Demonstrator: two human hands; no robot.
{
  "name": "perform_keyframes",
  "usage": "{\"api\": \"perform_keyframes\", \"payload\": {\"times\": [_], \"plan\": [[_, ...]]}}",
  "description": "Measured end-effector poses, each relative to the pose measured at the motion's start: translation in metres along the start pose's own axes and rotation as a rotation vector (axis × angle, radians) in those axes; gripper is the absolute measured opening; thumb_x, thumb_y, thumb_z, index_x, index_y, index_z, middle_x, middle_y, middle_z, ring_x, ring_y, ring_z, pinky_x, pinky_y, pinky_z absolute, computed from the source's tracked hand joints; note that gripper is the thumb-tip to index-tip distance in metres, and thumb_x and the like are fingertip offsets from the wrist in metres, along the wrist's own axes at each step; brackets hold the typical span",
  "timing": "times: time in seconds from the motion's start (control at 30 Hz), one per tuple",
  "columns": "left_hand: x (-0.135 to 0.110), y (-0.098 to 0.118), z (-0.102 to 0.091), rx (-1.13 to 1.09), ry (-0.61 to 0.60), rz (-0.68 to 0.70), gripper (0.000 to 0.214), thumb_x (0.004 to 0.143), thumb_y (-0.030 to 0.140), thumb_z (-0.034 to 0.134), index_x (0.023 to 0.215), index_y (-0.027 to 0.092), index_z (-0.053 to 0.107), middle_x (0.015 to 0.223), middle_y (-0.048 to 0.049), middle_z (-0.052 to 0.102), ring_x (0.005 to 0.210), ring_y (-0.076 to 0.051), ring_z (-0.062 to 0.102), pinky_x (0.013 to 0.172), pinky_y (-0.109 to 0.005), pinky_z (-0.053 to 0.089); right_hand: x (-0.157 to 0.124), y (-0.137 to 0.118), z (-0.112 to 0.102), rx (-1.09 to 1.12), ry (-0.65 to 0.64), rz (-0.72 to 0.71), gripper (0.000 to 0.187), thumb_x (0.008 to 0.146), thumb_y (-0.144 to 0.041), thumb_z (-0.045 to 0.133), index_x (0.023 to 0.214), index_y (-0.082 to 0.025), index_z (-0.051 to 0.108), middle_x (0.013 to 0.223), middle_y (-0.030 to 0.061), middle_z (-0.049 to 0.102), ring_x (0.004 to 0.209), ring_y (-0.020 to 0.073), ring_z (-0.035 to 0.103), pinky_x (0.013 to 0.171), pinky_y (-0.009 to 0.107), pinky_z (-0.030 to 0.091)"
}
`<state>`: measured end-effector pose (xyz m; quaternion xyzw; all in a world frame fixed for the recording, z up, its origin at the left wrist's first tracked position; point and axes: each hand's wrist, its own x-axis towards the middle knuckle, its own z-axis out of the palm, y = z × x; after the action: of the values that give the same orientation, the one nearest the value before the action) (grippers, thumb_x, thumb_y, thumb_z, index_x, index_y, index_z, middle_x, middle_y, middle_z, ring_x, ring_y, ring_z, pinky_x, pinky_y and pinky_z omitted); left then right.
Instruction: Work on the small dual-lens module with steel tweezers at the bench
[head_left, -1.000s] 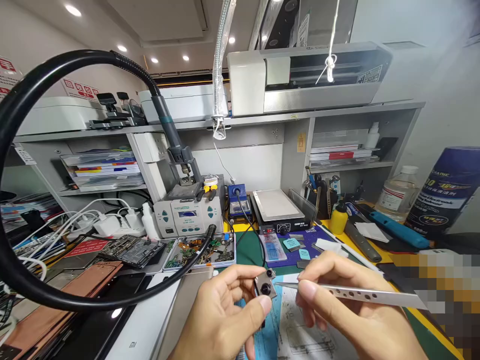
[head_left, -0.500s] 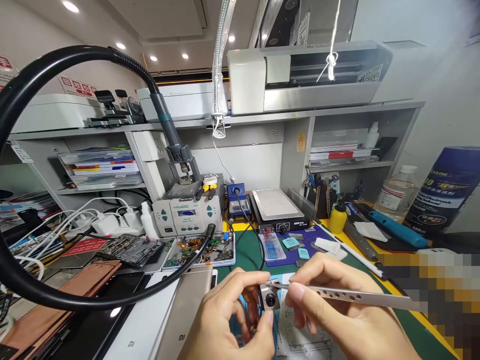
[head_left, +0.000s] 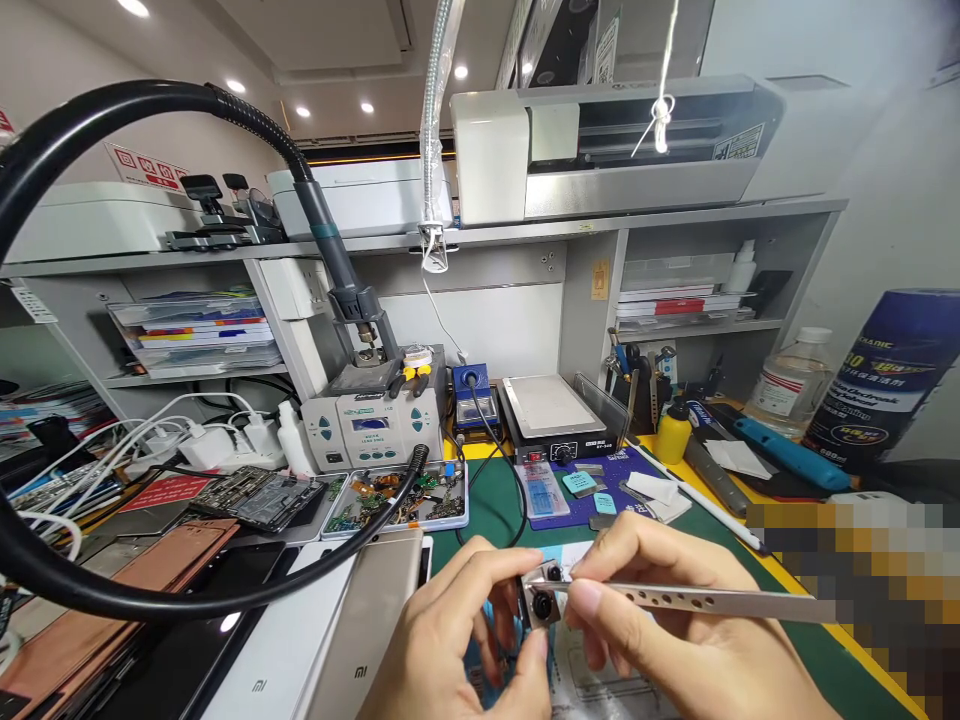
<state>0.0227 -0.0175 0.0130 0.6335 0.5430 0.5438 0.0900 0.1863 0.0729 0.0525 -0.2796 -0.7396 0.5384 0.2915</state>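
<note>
Between the thumb and fingers of my left hand (head_left: 476,625) is a small camera module (head_left: 536,610), a silvery block with two round black lenses facing me. My right hand (head_left: 645,605) pinches metal tweezers (head_left: 690,597) with a row of holes along the shank. Their thin tip reaches left onto the module's face and seems to touch it between the two lenses. Beneath both hands lies a printed white and blue sheet (head_left: 600,690), partly covered by my fingers.
A black hose (head_left: 187,603) loops across the left side from the hot-air station (head_left: 371,430). Phones and a silver back cover (head_left: 379,610) lie left of my hands. A tray of small parts (head_left: 465,515), a heating plate (head_left: 555,405) and a yellow bottle (head_left: 673,435) stand beyond.
The tweezers' tip has shifted left and slightly down across the module, so the upper lens now shows. Both hands keep their grip. The whole view has shifted slightly.
</note>
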Motion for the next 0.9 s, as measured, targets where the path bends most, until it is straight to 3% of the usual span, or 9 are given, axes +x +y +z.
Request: {"api": "perform_keyframes", "payload": {"times": [0.27, 0.5, 0.7, 0.9], "plan": [[0.0, -0.007, -0.007, 0.177, -0.07, 0.113, 0.051, 0.079, 0.006, 0.053, 0.123, 0.031, 0.055, 0.079, 0.0031, 0.054, 0.061, -0.011, 0.057, 0.052, -0.019, 0.047, -0.002, 0.002, -0.002, -0.041, -0.005, -0.007, 0.025, 0.09, -0.041, 0.064, 0.072, -0.024, 0.06, 0.062, -0.0007, 0.066, 0.059, 0.0172, 0.062, 0.058, 0.027, 0.049], [-0.001, -0.012, -0.005, 0.273, -0.027, 0.191, 0.048, 0.079, 0.006, 0.053, 0.123, 0.028, 0.054, 0.083, -0.0006, 0.06, 0.065, -0.014, 0.057, 0.055, -0.023, 0.045, -0.001, 0.004, -0.004, -0.08, 0.047, -0.062, 0.024, 0.09, -0.038, 0.064, 0.071, -0.025, 0.056, 0.059, -0.0028, 0.061, 0.055, 0.0159, 0.058, 0.053, 0.026, 0.047], [-0.001, -0.011, -0.006, 0.306, -0.029, 0.199, 0.05, 0.076, 0.005, 0.055, 0.121, 0.027, 0.054, 0.081, -0.0001, 0.059, 0.065, -0.014, 0.059, 0.055, -0.024, 0.046, -0.002, 0.006, -0.004, -0.266, 0.102, -0.166, 0.027, 0.094, -0.04, 0.056, 0.071, -0.025, 0.055, 0.062, -0.002, 0.059, 0.055, 0.016, 0.057, 0.051, 0.026, 0.047], [0.001, -0.01, -0.011, 0.204, -0.124, 0.157, 0.05, 0.076, 0.004, 0.055, 0.121, 0.026, 0.053, 0.079, 0.0022, 0.056, 0.059, -0.012, 0.057, 0.052, -0.021, 0.049, -0.008, 0.014, -0.001, -0.47, 0.19, -0.28, 0.016, 0.089, -0.028, 0.06, 0.073, -0.026, 0.057, 0.068, -0.0022, 0.065, 0.064, 0.0166, 0.064, 0.056, 0.023, 0.052]]}}
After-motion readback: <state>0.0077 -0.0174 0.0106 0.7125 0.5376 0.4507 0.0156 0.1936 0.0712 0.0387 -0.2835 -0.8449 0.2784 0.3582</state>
